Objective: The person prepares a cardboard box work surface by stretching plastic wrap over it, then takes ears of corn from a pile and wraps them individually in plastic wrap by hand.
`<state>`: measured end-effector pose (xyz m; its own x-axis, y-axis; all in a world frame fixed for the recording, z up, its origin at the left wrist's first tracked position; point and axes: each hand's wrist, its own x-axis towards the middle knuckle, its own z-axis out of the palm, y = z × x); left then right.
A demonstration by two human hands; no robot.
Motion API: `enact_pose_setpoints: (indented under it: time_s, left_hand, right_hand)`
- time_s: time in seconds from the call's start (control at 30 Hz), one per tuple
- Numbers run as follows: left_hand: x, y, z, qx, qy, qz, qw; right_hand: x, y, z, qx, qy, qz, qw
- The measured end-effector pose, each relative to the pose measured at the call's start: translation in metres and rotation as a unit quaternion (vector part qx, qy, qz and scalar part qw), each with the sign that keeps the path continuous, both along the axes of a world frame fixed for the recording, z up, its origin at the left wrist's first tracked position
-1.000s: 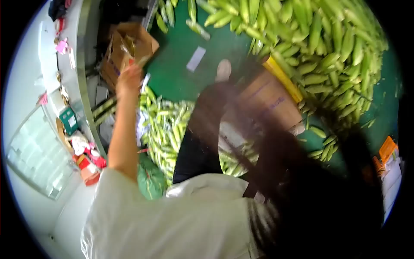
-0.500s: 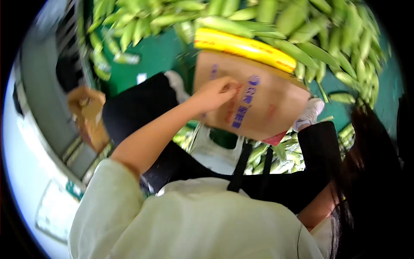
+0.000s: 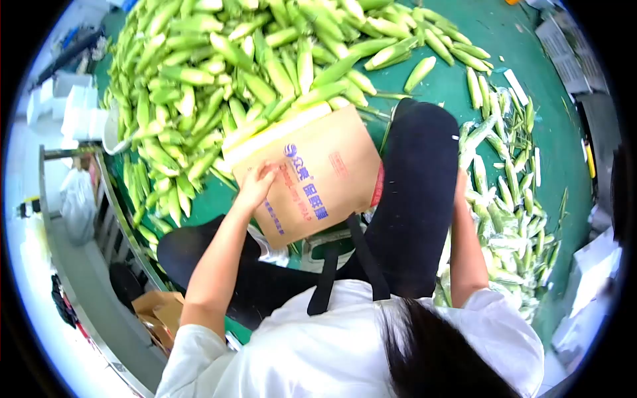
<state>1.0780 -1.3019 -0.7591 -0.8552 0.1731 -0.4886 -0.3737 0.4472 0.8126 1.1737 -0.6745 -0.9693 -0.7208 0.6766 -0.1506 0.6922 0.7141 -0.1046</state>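
Note:
A brown cardboard box [image 3: 332, 192] with purple print lies tilted between my knees. Its top carries my left hand [image 3: 256, 188], near the left side, with the fingers curled and the tips drawn together. Whatever they may pinch is too small or clear to make out. Along the far edge of the box runs a yellow roll [image 3: 279, 127], partly hidden. My right hand [image 3: 460, 186] reaches down past the outer side of my right knee, its fingers hidden. Beside it lie corn cobs in clear wrap [image 3: 494, 222].
A big heap of corn in green husks [image 3: 265, 66] covers the green floor [image 3: 491, 33] ahead and left. A metal-framed rack [image 3: 116, 219] and an open carton [image 3: 159, 312] stand at left. White packages [image 3: 587, 285] lie at far right.
The view has swung right, bringing in the wrapped corn and my right forearm. My left hand has shifted toward the box's left side, and the box sits at a different tilt.

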Motion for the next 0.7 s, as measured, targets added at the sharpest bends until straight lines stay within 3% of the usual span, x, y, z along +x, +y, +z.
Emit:
enact_pose_setpoints:
  time_s: [0.03,0.1,0.13,0.17,0.27,0.3,0.33,0.4,0.43,0.47,0.5,0.57,0.6,0.63,0.7]
  left_hand:
    - [0.000,0.002,0.014,0.001,-0.100,0.062,0.993]
    - [-0.006,-0.006,0.033,0.023,-0.151,0.120,0.981]
    - [-0.024,-0.016,0.026,0.032,-0.119,0.138,0.983]
    - [-0.025,-0.044,0.034,0.031,-0.091,0.170,0.981]
    - [-0.036,-0.086,0.030,-0.040,-0.029,0.176,0.983]
    - [-0.040,-0.101,0.022,-0.056,-0.019,0.177,0.982]
    - [-0.046,-0.121,0.003,-0.121,0.019,0.141,0.982]
    - [-0.060,-0.160,-0.042,-0.242,0.097,0.110,0.959]
    - [-0.071,-0.181,-0.071,-0.351,0.082,0.052,0.931]
    - [-0.076,-0.176,-0.071,-0.403,0.005,0.034,0.915]
    - [-0.085,-0.183,-0.103,-0.462,-0.073,-0.001,0.884]
    - [-0.091,-0.165,-0.115,-0.401,-0.157,0.018,0.902]
    - [-0.093,-0.164,-0.131,-0.360,-0.183,0.020,0.915]
    - [-0.088,-0.166,-0.169,-0.270,-0.175,0.169,0.932]
    - [-0.085,-0.128,-0.148,-0.047,-0.129,0.399,0.907]
  right_hand:
    - [0.038,-0.042,0.024,-0.106,0.164,0.141,0.971]
    - [0.056,-0.060,0.066,-0.183,0.210,0.066,0.958]
    - [0.048,-0.033,0.008,-0.089,0.287,-0.008,0.954]
    - [-0.014,0.013,0.061,-0.368,0.400,-0.074,0.836]
    - [-0.157,0.055,0.243,-0.225,0.321,0.161,0.906]
    - [-0.184,0.002,0.316,-0.298,0.388,0.187,0.852]
    - [-0.203,-0.037,0.372,-0.341,0.337,0.240,0.844]
    - [-0.242,-0.103,0.405,-0.371,0.200,0.322,0.847]
    - [-0.263,-0.124,0.405,-0.357,0.114,0.352,0.858]
    - [-0.287,-0.140,0.364,-0.374,0.079,0.388,0.839]
    - [-0.305,-0.159,0.315,-0.371,0.054,0.411,0.831]
    - [-0.330,-0.202,0.193,-0.383,-0.001,0.421,0.822]
    - [-0.330,-0.237,0.169,-0.439,-0.087,0.349,0.823]
    - [-0.332,-0.251,0.110,-0.444,-0.072,0.383,0.807]
    - [-0.352,-0.301,0.061,-0.310,-0.329,0.265,0.852]
